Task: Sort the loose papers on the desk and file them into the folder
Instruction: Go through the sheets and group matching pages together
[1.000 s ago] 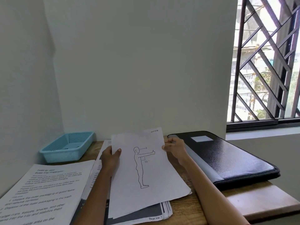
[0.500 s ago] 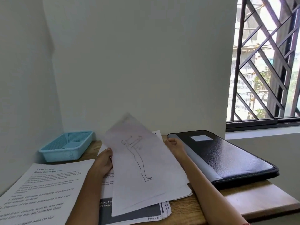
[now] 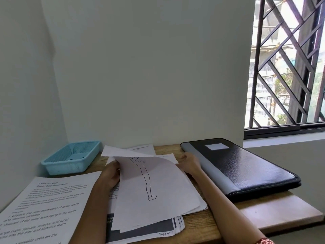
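Note:
A sheet with a line drawing of a standing figure (image 3: 158,187) lies tilted over a stack of printed papers (image 3: 146,229) in the middle of the wooden desk (image 3: 202,224). Its top edge curls over toward me. My left hand (image 3: 110,174) holds the sheet's left edge. My right hand (image 3: 190,162) grips the right edge of the papers, close beside the shut black folder (image 3: 246,166) lying at the right. A printed text page (image 3: 44,208) lies at the left front.
A light blue perforated basket (image 3: 72,156) stands at the back left corner against the wall. A barred window (image 3: 288,64) is at the right. The desk ends just right of the folder.
The drawing sheet, held up facing me a second ago, has swung left and come down onto the stack, its top folding over. Both hands dropped with it.

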`<state>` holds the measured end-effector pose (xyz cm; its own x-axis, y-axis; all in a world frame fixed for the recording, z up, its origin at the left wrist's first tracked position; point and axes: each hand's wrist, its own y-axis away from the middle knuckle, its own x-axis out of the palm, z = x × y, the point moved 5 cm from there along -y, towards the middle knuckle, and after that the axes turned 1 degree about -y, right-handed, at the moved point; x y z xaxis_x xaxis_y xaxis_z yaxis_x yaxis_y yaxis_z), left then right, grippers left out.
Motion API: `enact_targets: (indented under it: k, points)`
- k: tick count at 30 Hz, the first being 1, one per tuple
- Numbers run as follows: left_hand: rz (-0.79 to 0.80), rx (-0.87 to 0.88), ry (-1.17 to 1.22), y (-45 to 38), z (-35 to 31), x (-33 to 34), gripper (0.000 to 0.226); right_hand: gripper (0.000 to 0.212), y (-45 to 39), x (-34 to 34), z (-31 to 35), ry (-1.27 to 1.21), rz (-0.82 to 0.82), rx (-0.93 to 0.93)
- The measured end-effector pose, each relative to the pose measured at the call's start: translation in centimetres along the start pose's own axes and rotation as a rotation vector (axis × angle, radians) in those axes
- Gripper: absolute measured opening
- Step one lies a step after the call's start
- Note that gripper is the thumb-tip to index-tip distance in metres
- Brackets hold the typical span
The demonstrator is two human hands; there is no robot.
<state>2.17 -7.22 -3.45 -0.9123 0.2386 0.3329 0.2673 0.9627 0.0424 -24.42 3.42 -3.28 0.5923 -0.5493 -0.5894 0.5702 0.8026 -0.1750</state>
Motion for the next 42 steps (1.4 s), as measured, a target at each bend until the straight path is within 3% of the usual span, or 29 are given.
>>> enact_targets:
  k: [5, 8, 11, 14, 15, 17, 19, 22, 24, 26, 28, 30, 31, 33, 42]
  points:
    - [-0.139, 0.024, -0.118, -1.1, 0.3, -1.3, 0.023, 0.025, 0.4, 0.3, 0.3, 0.118, -0.005, -0.014]
    - [-0.25, 0.144, -0.409, -1.0, -0.1, -1.4, 0.016, 0.017, -0.1, 0.3, 0.2, 0.07, -0.042, -0.03]
    - [-0.318, 0.277, -0.756, -1.1, -0.4, -1.9, 0.026, 0.02, -0.3, 0.1, 0.5, 0.041, -0.052, -0.055]
    - [-0.389, 0.313, -0.986, -0.5, -0.4, -1.8, 0.011, 0.011, -0.2, -0.5, 1.0, -0.019, -0.109, -0.075]
    - [-0.409, 0.369, -1.028, -0.2, -0.5, -1.4, 0.023, 0.009, 0.0, -0.7, 1.4, -0.08, -0.109, -0.091]
    - [-0.402, 0.557, -1.043, 0.9, -1.3, 0.3, 0.051, 0.009, 0.4, -0.5, 2.6, -0.283, -0.025, -0.181]
    - [-0.265, 0.656, -0.9, 2.0, -1.6, 2.4, 0.062, 0.017, 1.6, 0.3, 4.4, -0.486, 0.172, -0.289]
    - [-0.063, 0.413, -0.658, 2.8, -0.7, 4.8, 0.084, 0.023, 3.6, 2.5, 5.9, -0.511, 0.585, -0.32]
    - [-0.05, 0.365, -0.682, 2.6, 0.2, 5.2, 0.093, 0.014, 4.0, 3.3, 5.6, -0.381, 0.704, -0.327]
    - [-0.063, 0.361, -0.755, 2.5, 0.6, 5.1, 0.1, 0.004, 3.5, 3.1, 5.1, -0.364, 0.654, -0.283]
    - [-0.09, 0.349, -0.804, 2.4, 0.8, 4.8, 0.102, 0.002, 2.3, 2.0, 4.2, -0.373, 0.434, -0.207]
    - [-0.102, 0.347, -0.792, 2.6, 0.8, 4.8, 0.101, 0.009, 1.0, 0.2, 2.8, -0.109, 0.1, -0.174]
    - [-0.09, 0.369, -0.784, 2.7, 0.8, 4.9, 0.1, 0.014, 0.7, -0.3, 2.0, 0.077, 0.009, -0.135]
    - [-0.053, 0.433, -0.807, 2.8, 0.8, 5.1, 0.098, 0.021, 0.5, -0.4, 0.8, 0.231, -0.009, -0.052]
    - [-0.023, 0.479, -0.841, 2.6, 0.9, 5.2, 0.092, 0.027, 1.3, -0.4, 3.2, -0.236, 0.014, -0.148]
